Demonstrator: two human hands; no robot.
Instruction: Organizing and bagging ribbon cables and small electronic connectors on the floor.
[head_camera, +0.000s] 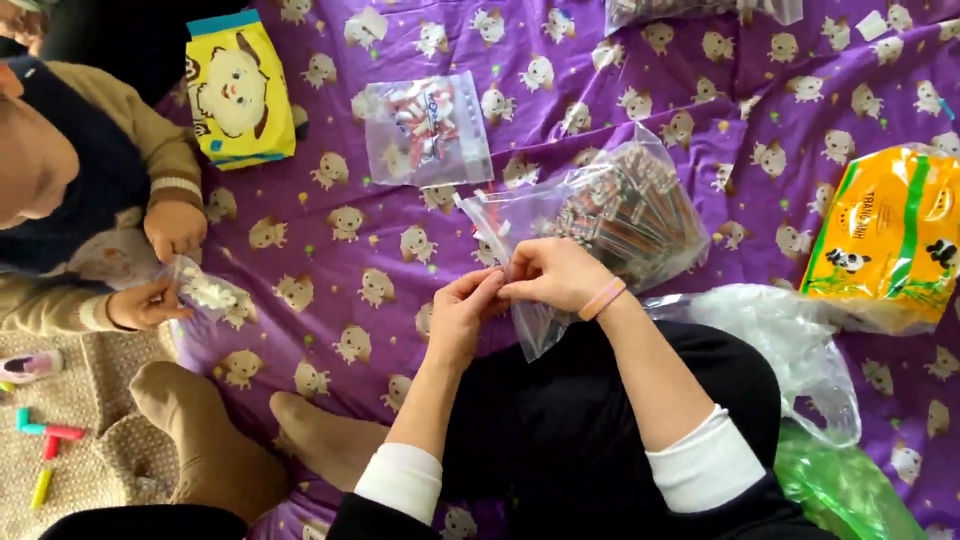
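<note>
Our left hand (462, 318) and right hand (553, 275) both pinch the clear plastic zip bag (610, 215) of small striped packets — grip closed on its mouth, mid purple patterned bedsheet (330, 250).

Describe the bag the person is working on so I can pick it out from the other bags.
On the purple sheet, look at the middle, just beyond the person's knees. Both hands, left hand and right hand, pinch the edge of a large clear bag. Unlike the small clear bag beyond it, this one is packed with rows of thin dark sticks.

Head view, looking steeply down (close), over lap
</note>
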